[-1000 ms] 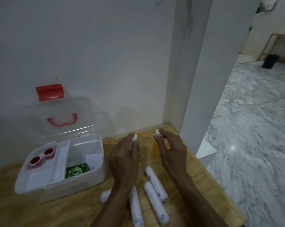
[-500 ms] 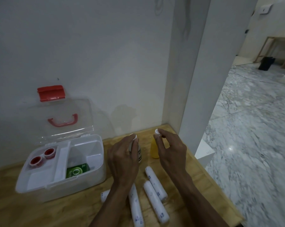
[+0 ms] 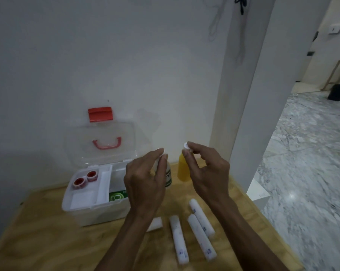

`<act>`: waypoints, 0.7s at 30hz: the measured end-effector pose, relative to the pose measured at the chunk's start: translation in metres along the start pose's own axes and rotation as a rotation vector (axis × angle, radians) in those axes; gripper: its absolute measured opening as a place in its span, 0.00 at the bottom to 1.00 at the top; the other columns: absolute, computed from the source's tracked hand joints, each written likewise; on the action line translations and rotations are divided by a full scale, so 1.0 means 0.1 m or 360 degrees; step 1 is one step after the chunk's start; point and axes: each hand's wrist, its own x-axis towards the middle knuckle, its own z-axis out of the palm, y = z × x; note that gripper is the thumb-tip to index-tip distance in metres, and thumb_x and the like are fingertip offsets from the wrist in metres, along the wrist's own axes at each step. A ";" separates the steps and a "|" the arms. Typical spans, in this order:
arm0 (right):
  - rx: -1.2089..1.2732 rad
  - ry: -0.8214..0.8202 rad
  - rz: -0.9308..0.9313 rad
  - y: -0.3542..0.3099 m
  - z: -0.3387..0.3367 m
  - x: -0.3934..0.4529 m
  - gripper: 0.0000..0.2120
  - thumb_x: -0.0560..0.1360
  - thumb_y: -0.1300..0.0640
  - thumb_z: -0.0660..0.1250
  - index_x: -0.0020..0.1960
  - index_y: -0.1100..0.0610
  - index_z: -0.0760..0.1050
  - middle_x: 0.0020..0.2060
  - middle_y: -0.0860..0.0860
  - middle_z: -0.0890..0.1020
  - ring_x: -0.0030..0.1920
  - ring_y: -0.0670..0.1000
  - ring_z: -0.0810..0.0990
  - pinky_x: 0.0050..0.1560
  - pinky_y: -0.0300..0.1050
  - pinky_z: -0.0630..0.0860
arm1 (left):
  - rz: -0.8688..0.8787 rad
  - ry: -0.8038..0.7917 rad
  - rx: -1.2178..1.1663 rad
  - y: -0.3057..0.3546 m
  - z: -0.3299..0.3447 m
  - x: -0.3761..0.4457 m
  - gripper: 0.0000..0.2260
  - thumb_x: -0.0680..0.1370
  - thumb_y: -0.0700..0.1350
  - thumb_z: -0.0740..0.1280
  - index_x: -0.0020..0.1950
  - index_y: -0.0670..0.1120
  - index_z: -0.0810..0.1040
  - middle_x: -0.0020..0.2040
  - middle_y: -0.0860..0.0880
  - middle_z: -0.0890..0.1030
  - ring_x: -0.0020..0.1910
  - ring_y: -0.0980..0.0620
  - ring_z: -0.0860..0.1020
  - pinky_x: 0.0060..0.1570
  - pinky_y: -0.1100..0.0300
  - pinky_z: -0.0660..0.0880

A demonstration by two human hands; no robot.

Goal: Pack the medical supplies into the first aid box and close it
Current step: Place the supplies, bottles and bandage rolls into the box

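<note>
Orange bottle (image 3: pixel 183 169) cap pinched by right hand (image 3: pixel 208 173); left hand (image 3: pixel 145 180) pinching white-capped bottle (image 3: pixel 168 176).

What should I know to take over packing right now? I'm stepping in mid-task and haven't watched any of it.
Left hand: fingertips pinched on the cap of the white bottle.
Right hand: pinched on the cap of the yellow bottle.
Both bottles are just right of the first aid box; whether they are lifted is unclear.
Done: two red tape rolls in the left compartment, green packet in the middle one.
Left: both bottles, the white rolls on the table, then shut the raised clear lid.
</note>
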 end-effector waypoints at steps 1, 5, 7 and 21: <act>0.0020 -0.0018 -0.0021 -0.06 0.03 0.03 0.09 0.73 0.58 0.74 0.53 0.58 0.83 0.47 0.49 0.86 0.46 0.46 0.83 0.44 0.45 0.80 | 0.0027 0.0016 0.0030 0.00 -0.08 0.05 0.10 0.75 0.45 0.71 0.56 0.45 0.83 0.51 0.47 0.85 0.49 0.51 0.83 0.48 0.46 0.80; 0.0086 -0.0096 -0.0112 -0.29 0.21 0.12 0.09 0.74 0.57 0.74 0.53 0.58 0.83 0.47 0.49 0.86 0.46 0.46 0.83 0.44 0.45 0.81 | 0.0132 0.0068 0.0158 -0.05 -0.40 0.24 0.11 0.75 0.45 0.71 0.55 0.43 0.83 0.50 0.45 0.85 0.48 0.49 0.83 0.50 0.48 0.79; 0.0122 -0.0129 -0.0149 -0.38 0.32 0.13 0.09 0.74 0.57 0.74 0.53 0.58 0.83 0.47 0.50 0.86 0.46 0.47 0.84 0.45 0.46 0.81 | 0.0150 0.0095 0.0221 -0.12 -0.54 0.32 0.11 0.74 0.44 0.71 0.54 0.42 0.83 0.49 0.45 0.85 0.48 0.49 0.83 0.51 0.49 0.78; 0.0136 -0.0287 -0.0178 -0.46 1.01 0.03 0.09 0.73 0.56 0.74 0.52 0.57 0.84 0.44 0.50 0.87 0.44 0.49 0.84 0.42 0.47 0.80 | -0.0098 0.0038 0.0297 -0.70 -0.73 0.50 0.09 0.75 0.45 0.72 0.55 0.45 0.84 0.48 0.48 0.86 0.45 0.51 0.83 0.46 0.49 0.80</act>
